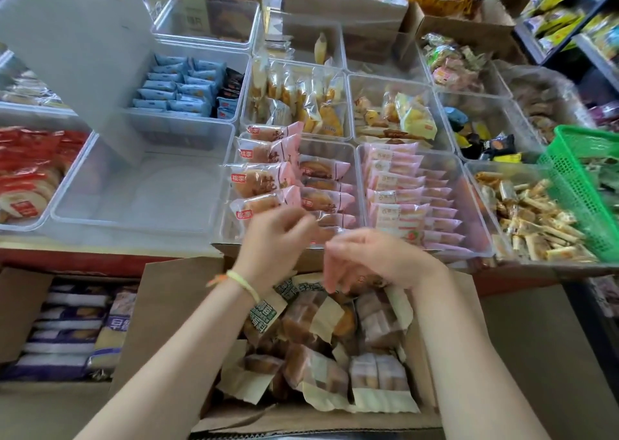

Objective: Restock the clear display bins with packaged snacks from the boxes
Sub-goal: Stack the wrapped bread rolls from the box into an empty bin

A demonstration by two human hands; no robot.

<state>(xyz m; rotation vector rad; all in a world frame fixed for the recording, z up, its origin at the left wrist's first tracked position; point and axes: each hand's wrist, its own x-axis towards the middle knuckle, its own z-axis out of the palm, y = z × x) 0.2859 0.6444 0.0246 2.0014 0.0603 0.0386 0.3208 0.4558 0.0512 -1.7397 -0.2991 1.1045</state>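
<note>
Far left, a bin of red-wrapped snacks (30,168) looks well stocked. Next right, a clear bin (140,188) w/ nothing visible inside, a grey lid or panel (83,47) leaning over it; that one's prob. the main gap left. Below it, near left, a box of purple packs (67,332) sits untouched.

Centre: bin of pink-wrapped cakes (288,185), stacked high on its left side, lower on the right. Left hand (278,235) hovers at its near edge, fingers curled at a pack's corner; blurred, can't tell if it truly grips. Right hand (371,258) is just beside it over the open box of brown cakes (321,346), fingers hanging curled; whether it holds anything I can't tell.

Right: pale pink packs bin (412,195) nearly full, then a stick-snack bin (536,218) fairly full under a green basket (582,185). Judged overall: roughly midway, box still full
</note>
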